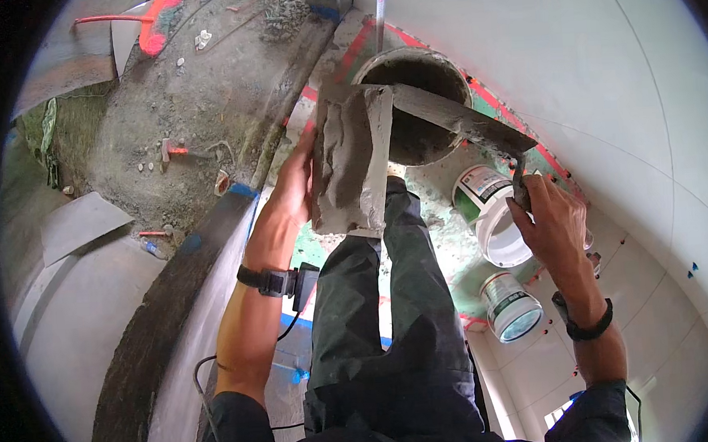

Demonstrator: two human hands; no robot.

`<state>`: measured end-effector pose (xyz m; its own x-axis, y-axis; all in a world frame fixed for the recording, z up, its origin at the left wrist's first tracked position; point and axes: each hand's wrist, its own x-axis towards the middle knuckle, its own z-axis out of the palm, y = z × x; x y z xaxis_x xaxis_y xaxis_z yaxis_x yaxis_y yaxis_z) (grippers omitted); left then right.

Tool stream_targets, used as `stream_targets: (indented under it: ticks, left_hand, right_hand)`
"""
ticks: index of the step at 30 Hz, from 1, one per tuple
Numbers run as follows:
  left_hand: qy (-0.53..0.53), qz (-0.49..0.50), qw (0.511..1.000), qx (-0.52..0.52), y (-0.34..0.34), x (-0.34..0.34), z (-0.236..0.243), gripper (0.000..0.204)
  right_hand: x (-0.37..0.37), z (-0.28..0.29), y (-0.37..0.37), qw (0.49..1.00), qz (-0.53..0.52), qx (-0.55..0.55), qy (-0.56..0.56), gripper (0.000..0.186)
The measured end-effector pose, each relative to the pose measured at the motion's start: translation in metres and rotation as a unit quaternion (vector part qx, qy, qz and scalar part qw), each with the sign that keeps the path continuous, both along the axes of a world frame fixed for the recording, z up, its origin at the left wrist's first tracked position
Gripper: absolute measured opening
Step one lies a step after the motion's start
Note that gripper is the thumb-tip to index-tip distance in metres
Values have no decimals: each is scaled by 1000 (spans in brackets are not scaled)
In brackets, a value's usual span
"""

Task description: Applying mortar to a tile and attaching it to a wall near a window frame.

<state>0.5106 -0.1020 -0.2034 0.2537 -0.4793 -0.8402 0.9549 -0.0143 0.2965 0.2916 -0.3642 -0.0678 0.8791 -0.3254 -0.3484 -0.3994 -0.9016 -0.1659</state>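
My left hand (293, 180) grips the left edge of a narrow rectangular tile (380, 159), held up in front of my legs. Thick grey mortar (343, 161) covers most of its upturned face, uneven and ridged. In my right hand (552, 218) is the handle of a trowel (465, 121). Its long, mortar-smeared blade points left, and the tip meets or overlaps the tile's upper right edge. Beneath the blade stands a large round bucket (460, 79), dirty with mortar inside. The fingers of my left hand are partly hidden behind the tile.
A white tub (505, 241) and a smaller tub (512, 307) stand to the right, by a pale tiled wall (626, 71). Left of a dark raised ledge (141, 368) lies rough, dusty ground with a hammer (172, 150) and a cut tile piece (86, 225).
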Motion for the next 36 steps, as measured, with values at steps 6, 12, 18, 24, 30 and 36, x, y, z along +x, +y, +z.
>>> stream_targets:
  ticks: [6, 12, 18, 24, 30, 36]
  left_hand:
    - [-6, 19, 1000, -19, -1, 7, -18, 55]
    - [-43, 80, 996, -15, -19, 23, -28, 52]
    - [-79, 101, 992, 3, 0, 44, -28, 54]
    - [-63, -74, 992, 84, 23, 27, -8, 56]
    - [-9, -126, 992, 4, 40, -10, 13, 49]
    - [87, -130, 982, -101, 55, -17, -4, 37]
  right_hand:
    - [-3, 2, 9, 999, 49, -4, -5, 24]
    - [-24, 16, 24, 997, 75, 17, 3, 24]
    - [-41, 41, 25, 994, 93, 59, 6, 24]
    - [-72, 33, -12, 996, -20, 18, -80, 33]
    - [-71, 30, -33, 996, 50, -11, -71, 28]
    - [-84, 25, -35, 994, 96, -3, -49, 30]
